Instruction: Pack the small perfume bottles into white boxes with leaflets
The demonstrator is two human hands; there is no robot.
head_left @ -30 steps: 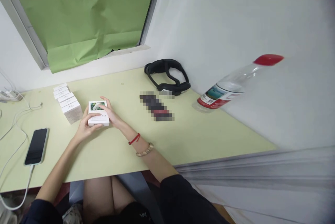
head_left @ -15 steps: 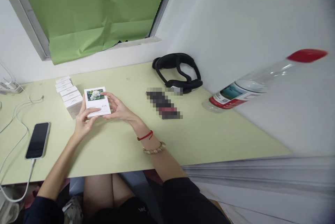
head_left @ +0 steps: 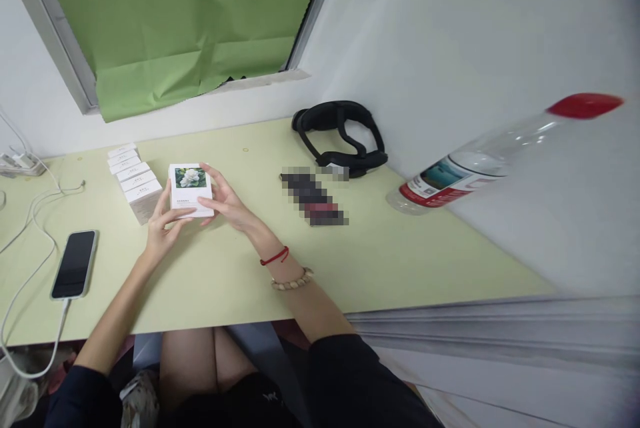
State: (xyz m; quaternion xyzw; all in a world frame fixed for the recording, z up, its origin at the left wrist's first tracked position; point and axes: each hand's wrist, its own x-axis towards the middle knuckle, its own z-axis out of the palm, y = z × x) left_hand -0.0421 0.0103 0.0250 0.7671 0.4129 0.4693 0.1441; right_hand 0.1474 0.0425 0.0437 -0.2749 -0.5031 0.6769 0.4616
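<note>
Between my two hands is a small white box point(head_left: 186, 196) with a picture of a white flower and green leaves on its upper face. My left hand point(head_left: 163, 223) grips its left side and lower edge, the thumb along the front. From the right, my right hand point(head_left: 227, 205) closes round the other side, its thumb lying on the printed face. Just left of the held box, a row of similar white boxes point(head_left: 143, 192) stands close together on the table.
A pale yellow-green table point(head_left: 250, 281) lies under everything. At left are a phone point(head_left: 75, 265) on a white cable point(head_left: 31, 285) and a power strip point(head_left: 23, 163). A black headset point(head_left: 345, 138), a pixelated dark item point(head_left: 313, 198) and a red-capped bottle point(head_left: 450, 178) sit to the right.
The box has shifted slightly right and turned a little more upright in my hands. My right thumb now lies across its front face. The other things have not moved on the table.
</note>
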